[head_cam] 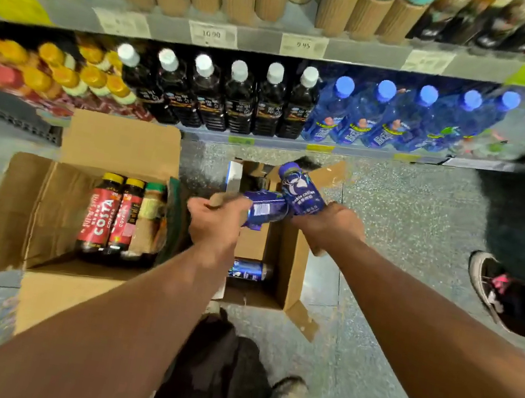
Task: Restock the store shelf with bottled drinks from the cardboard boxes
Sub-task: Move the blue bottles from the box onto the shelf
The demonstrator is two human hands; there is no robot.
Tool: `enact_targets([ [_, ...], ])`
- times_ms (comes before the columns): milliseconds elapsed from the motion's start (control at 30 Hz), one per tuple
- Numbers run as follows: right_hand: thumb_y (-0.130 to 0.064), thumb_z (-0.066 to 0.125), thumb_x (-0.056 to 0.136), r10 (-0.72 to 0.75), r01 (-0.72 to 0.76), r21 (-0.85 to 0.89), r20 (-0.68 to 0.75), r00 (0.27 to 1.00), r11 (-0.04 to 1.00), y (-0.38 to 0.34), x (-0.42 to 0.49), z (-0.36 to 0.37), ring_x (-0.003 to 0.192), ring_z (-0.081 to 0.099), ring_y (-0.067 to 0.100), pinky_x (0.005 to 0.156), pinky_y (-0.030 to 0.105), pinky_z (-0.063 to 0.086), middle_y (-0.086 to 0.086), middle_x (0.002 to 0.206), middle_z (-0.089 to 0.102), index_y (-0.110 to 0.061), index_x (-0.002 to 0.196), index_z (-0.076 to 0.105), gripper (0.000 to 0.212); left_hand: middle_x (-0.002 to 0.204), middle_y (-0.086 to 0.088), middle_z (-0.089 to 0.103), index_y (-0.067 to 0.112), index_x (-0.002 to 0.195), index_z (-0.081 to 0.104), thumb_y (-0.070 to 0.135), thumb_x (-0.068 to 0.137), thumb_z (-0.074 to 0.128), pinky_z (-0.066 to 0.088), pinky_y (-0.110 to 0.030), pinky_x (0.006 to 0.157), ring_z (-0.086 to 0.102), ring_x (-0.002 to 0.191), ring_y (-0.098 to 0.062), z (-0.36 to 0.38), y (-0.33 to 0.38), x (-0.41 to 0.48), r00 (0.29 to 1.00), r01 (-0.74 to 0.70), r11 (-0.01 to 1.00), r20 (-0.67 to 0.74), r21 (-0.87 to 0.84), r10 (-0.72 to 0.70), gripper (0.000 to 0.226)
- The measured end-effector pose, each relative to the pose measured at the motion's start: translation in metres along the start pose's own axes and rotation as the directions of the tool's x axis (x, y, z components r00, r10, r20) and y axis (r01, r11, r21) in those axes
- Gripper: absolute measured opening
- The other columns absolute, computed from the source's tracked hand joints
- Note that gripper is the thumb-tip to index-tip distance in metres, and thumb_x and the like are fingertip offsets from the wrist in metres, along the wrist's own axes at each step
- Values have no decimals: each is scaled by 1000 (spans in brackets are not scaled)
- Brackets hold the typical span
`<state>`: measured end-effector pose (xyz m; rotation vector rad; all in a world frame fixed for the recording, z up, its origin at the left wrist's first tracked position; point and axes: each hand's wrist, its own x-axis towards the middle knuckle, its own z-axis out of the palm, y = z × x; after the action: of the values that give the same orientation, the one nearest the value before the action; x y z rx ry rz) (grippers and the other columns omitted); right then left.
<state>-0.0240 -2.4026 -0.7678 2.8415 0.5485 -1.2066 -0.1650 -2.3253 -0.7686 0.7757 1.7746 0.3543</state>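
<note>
The left grip [215,222] is curled round the base end of a blue coffee bottle [264,211] lying almost level, and the right grip [331,226] is wrapped round the lower body of a second blue bottle [302,193] whose cap points up and away toward the shelf. Both bottles hang above the small cardboard box [291,266] on the floor, and their sides appear to touch where they cross. A third blue bottle [249,270] lies on its side in the bottom of that box. To the left stands a larger open box [44,207] with Costa coffee bottles [101,217] and a paler one beside them. The lower shelf [274,143] ahead carries dark bottles with white caps [238,104] and blue water bottles [371,119], packed close along the front. These small bottles look full, so each probably has some weight for its size. The glossy sleeve labels look smooth and likely a little slippery, and the plastic walls should be stiff enough not to buckle. A hold round the middle of the body, thumb opposite the fingers, seems safest. Held by the base alone, as the left one is, a bottle could tip or slide when it is turned upright for the shelf.
</note>
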Motion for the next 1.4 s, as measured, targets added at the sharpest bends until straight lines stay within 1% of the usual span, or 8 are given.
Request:
enact_targets([
  [100, -54, 65, 67, 33, -26, 167, -40, 999, 986, 2, -24, -13, 34, 51, 4, 40, 15, 33, -6, 41, 52, -17, 71, 55, 38, 99, -14, 58, 12, 88, 39, 22, 63, 83, 49, -37, 73, 56, 80, -25, -8, 6, -29, 998, 69, 992, 13, -109, -68, 51],
  [300, -40, 75, 65, -89, 86, 450, -13, 996, 889, 10, -83, -50, 81, 68, 26, 73, 37, 59, 12, 91, 69, -9, 100, 66, 48, 89, -4, 60, 16, 99, 50, 16, 77, 74, 48, -26, 57, 59, 74, -16, -24, 34, -105, 961, 136, 955, 268, -264, -63, 32],
  [400, -32, 76, 65, -162, 174, 603, -76, 984, 778, 10, -116, -81, 52, 63, 11, 44, 19, 50, 6, 74, 69, -14, 83, 70, 27, 70, -3, 69, 10, 88, 61, 7, 80, 69, 49, -20, 46, 65, 54, -11, -36, 59, -145, 928, 90, 957, 372, -277, 20, 11],
  [500, -31, 78, 66, -247, 276, 675, -142, 959, 685, 6, -155, -118, 64, 67, 16, 55, 27, 55, 7, 81, 70, -15, 90, 68, 30, 49, 2, 65, 10, 76, 62, 4, 83, 63, 47, -17, 41, 60, 40, -9, -50, 86, -189, 891, 74, 936, 445, -343, 93, 9],
  [600, -35, 79, 64, -308, 368, 705, -219, 926, 606, 1, -193, -155, 82, 67, 26, 76, 43, 58, 8, 91, 70, -16, 92, 65, 36, 59, 1, 67, 9, 91, 64, 12, 87, 62, 49, -21, 52, 62, 50, -9, -64, 108, -225, 845, -23, 926, 488, -376, 219, 6],
  [833, -40, 81, 65, -389, 548, 702, -397, 831, 454, -7, -275, -241, 78, 69, 20, 72, 36, 56, 0, 82, 71, -19, 81, 67, 30, 114, -14, 66, 12, 121, 56, 33, 94, 55, 50, -30, 64, 64, 80, -19, -95, 176, -317, 796, -170, 828, 421, -534, 435, 34],
  [1100, -30, 81, 68, -447, 640, 738, -509, 735, 212, -15, -356, -321, 100, 66, 30, 92, 48, 51, 10, 108, 69, -10, 108, 64, 48, 79, -8, 67, 6, 109, 61, 2, 79, 63, 45, -20, 43, 61, 50, -15, -133, 235, -405, 654, -307, 708, 400, -636, 642, 30],
  [1400, -30, 78, 73, -501, 716, 690, -585, 638, 106, -27, -406, -374, 84, 70, 23, 79, 39, 56, 2, 86, 74, -18, 89, 68, 22, 103, -15, 70, 10, 113, 55, 16, 81, 67, 57, -44, 75, 68, 87, -32, -152, 285, -449, 560, -414, 602, 330, -683, 760, 35],
])
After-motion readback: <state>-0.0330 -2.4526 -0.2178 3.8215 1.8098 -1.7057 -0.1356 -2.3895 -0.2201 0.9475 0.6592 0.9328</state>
